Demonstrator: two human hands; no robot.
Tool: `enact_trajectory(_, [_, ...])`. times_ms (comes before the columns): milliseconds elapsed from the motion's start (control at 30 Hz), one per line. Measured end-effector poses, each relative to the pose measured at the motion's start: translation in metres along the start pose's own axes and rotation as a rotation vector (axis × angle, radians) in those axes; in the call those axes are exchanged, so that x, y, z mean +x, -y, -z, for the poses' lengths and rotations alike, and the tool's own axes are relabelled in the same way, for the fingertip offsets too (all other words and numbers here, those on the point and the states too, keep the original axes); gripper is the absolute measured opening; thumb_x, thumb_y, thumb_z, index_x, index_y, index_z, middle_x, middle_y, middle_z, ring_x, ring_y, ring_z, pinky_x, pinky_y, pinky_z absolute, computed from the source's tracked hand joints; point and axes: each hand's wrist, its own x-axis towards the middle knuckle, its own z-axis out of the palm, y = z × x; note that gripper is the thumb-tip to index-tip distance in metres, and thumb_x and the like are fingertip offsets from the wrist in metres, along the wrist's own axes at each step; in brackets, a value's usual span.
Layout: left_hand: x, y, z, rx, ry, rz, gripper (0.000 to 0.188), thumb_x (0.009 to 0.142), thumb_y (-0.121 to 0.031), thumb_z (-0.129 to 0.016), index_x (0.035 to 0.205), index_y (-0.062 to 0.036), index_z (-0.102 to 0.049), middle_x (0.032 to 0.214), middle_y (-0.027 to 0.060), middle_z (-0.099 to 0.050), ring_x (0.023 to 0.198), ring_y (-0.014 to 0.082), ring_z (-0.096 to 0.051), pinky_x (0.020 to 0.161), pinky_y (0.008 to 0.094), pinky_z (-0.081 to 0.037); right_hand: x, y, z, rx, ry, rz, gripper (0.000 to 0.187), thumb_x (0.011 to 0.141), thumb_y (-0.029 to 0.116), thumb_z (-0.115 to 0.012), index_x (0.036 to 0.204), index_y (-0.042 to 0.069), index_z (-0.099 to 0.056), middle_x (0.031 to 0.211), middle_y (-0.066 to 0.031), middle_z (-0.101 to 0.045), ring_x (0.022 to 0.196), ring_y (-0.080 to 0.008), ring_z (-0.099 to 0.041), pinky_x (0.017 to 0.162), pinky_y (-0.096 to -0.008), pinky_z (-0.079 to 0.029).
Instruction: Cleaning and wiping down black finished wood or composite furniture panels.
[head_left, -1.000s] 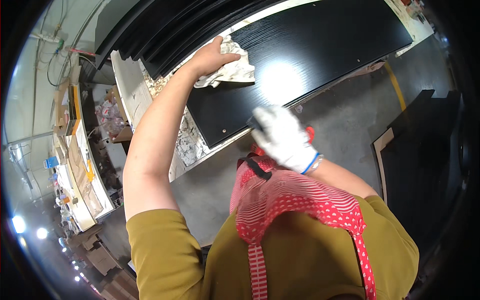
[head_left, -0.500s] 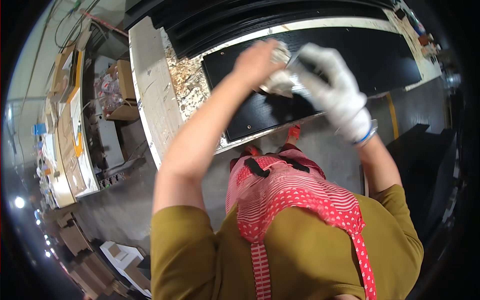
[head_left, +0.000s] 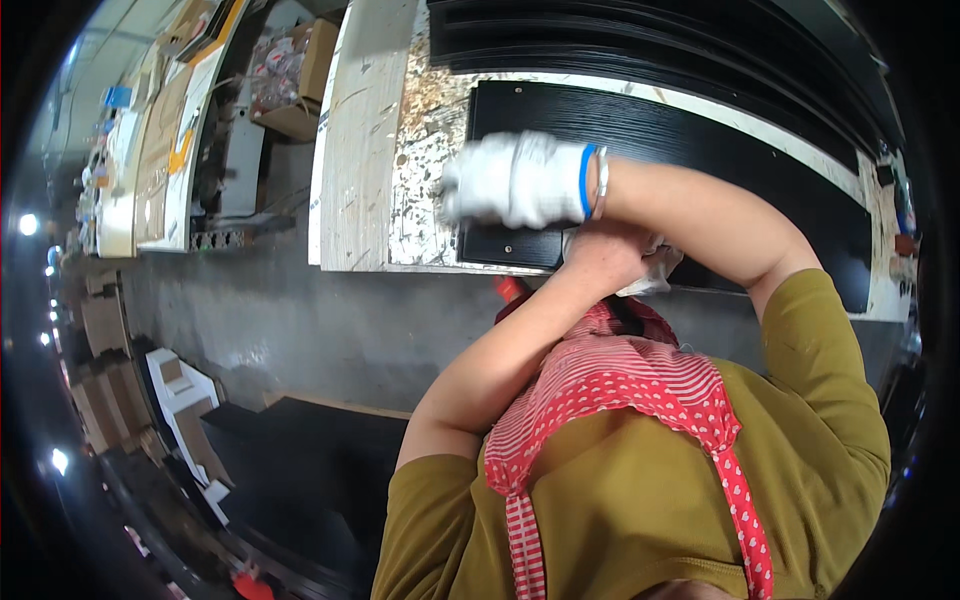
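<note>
A black wood-grain board (head_left: pixel 700 150) with small holes near its corners lies flat on the workbench. My right hand (head_left: pixel 520 182), in a white knit glove with a blue cuff, reaches across to the board's left end, over the speckled bench top. Its fingers are blurred, and whether they hold anything cannot be seen. My bare left hand (head_left: pixel 608 258) is closed on a crumpled pale cloth (head_left: pixel 655 272) at the board's near edge, below my right wrist. Part of the cloth is hidden behind the hand and forearm.
Long black boards (head_left: pixel 640 45) are piled behind. The bench's pale wooden edge (head_left: pixel 360 150) runs along the left. Further left stand a cardboard box (head_left: pixel 312 70) of plastic-wrapped items and another worktable (head_left: pixel 150 180). Black panels (head_left: pixel 300 480) lie at lower left.
My gloved right hand has swept left across the board to its left end. My left hand, with the cloth, has come down to the near edge. The view has shifted.
</note>
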Motion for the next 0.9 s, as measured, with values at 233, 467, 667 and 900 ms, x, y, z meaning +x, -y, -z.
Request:
enact_trajectory(233, [-0.006, 0.004, -0.005, -0.063, 0.076, 0.056, 0.055, 0.081, -0.039, -0.068, 0.124, -0.0063, -0.055, 0.123, 0.0212, -0.057, 0.109, 0.0384, -0.057, 0.096, 0.0465, -0.044, -0.004, 0.006, -0.012, 0.081, -0.120, 0.216, 0.019, 0.082, 0.024, -0.062, 0.093, 0.010, -0.067, 0.083, -0.0159, -0.065, 0.075, -0.0332, -0.065, 0.068, -0.0402, -0.054])
enact_trajectory(467, [0.034, 0.011, 0.046, -0.079, 0.401, 0.114, 0.053, 0.077, -0.035, -0.070, 0.120, -0.0074, -0.055, 0.102, 0.0189, -0.058, 0.094, 0.0347, -0.063, 0.078, 0.0437, -0.054, -0.002, -0.076, 0.036, -0.078, -0.092, -0.441, 0.026, 0.084, 0.016, -0.064, 0.110, 0.018, -0.067, 0.104, -0.0142, -0.058, 0.101, -0.0329, -0.061, 0.082, -0.0422, -0.052])
enact_trajectory(667, [0.031, 0.035, 0.048, 0.002, 0.350, 0.119, 0.050, 0.078, -0.034, -0.070, 0.117, -0.0063, -0.056, 0.108, 0.0169, -0.058, 0.094, 0.0341, -0.062, 0.080, 0.0432, -0.054, 0.002, -0.068, 0.046, -0.126, -0.312, -0.858, 0.024, 0.089, 0.025, -0.059, 0.108, 0.010, -0.064, 0.105, -0.0197, -0.059, 0.104, -0.0370, -0.059, 0.089, -0.0439, -0.050])
enact_trajectory(900, [0.018, 0.054, 0.031, -0.035, 0.163, -0.035, 0.049, 0.074, -0.030, -0.073, 0.113, -0.0057, -0.058, 0.103, 0.0178, -0.061, 0.095, 0.0345, -0.062, 0.081, 0.0436, -0.053, 0.000, -0.058, 0.027, -0.023, -0.423, -0.980, 0.030, 0.090, 0.031, -0.062, 0.110, 0.009, -0.067, 0.099, -0.0185, -0.061, 0.098, -0.0354, -0.061, 0.086, -0.0420, -0.051])
